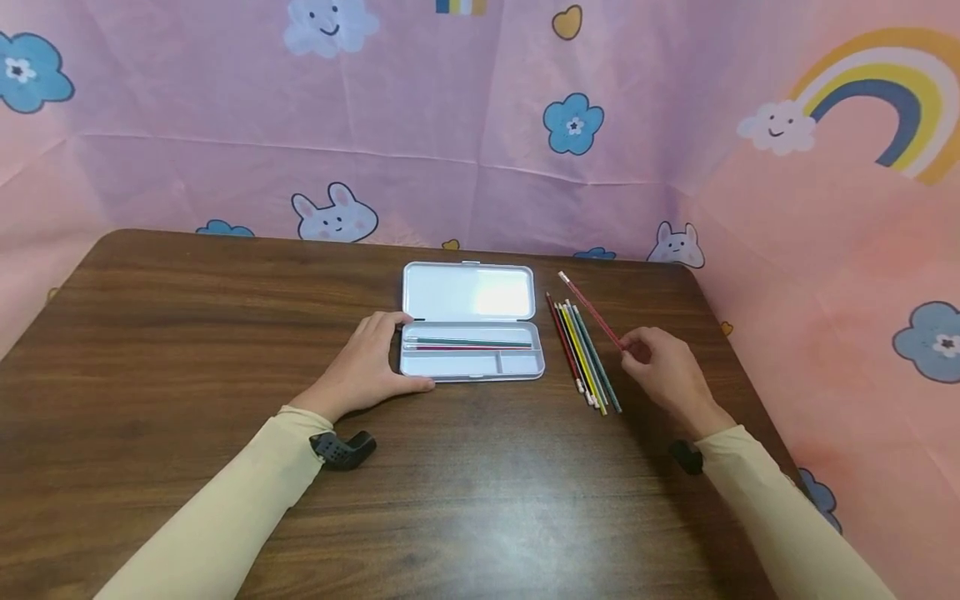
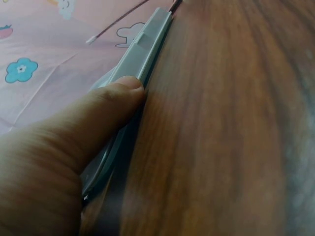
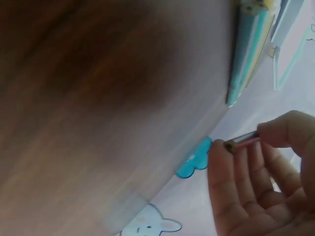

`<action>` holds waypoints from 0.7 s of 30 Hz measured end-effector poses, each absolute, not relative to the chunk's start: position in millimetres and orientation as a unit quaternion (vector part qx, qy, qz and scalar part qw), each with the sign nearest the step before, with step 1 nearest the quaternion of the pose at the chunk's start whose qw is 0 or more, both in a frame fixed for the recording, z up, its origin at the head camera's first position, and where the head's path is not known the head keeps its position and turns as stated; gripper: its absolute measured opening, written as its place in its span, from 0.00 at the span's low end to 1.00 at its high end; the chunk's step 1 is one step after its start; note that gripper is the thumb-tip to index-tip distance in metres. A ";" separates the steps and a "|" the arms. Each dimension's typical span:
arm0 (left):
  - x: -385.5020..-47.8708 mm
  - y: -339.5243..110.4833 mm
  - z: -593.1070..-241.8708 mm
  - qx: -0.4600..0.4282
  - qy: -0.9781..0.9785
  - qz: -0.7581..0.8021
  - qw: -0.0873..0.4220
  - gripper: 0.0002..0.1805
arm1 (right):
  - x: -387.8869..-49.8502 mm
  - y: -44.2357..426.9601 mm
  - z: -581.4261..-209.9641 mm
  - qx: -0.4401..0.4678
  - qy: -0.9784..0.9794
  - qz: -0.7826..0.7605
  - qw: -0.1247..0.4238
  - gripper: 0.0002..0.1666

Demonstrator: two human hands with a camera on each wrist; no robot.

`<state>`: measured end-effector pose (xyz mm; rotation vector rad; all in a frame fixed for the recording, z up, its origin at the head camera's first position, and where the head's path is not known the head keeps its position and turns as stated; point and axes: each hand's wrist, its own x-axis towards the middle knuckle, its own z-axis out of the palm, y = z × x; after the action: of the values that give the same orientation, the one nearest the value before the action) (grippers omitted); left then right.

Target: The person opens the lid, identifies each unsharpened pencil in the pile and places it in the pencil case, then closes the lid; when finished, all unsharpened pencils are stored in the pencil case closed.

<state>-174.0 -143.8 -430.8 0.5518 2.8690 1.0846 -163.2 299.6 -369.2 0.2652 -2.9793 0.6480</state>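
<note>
A white pencil case (image 1: 450, 365) lies on the table with its lid (image 1: 446, 292) folded back. In its long rear compartment are a green pencil (image 1: 480, 342) and a red one. My left hand (image 1: 358, 362) grips the case's left end, the thumb (image 2: 115, 96) along the front wall and the fingers at the rear left corner. To the right of the case, my right hand (image 1: 663, 367) pinches a red pencil (image 1: 592, 312) by one end between thumb and fingers. It slants up and leftward, its white tip away from me. The right wrist view shows the held end up close.
Several loose pencils (image 1: 583, 354) in red, black, yellow and green lie side by side between the case and my right hand. The brown wooden table (image 1: 225, 350) meets a pink patterned cloth (image 1: 480, 150) at the back and right.
</note>
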 end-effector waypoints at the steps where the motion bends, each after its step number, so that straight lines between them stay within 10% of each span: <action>1: -173.5 -144.0 -430.7 0.176 0.920 0.349 0.013 0.59 | -164.1 296.3 -368.8 0.094 -0.971 0.214 0.047 0.09; 21: -172.1 -142.3 -429.2 0.169 0.920 0.354 0.023 0.59 | -194.2 200.8 -363.6 0.317 -0.934 0.150 0.076 0.09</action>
<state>-172.1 -142.3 -429.2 0.5224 2.8476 1.0960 -194.2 200.8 -363.6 0.9494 -2.7991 0.4494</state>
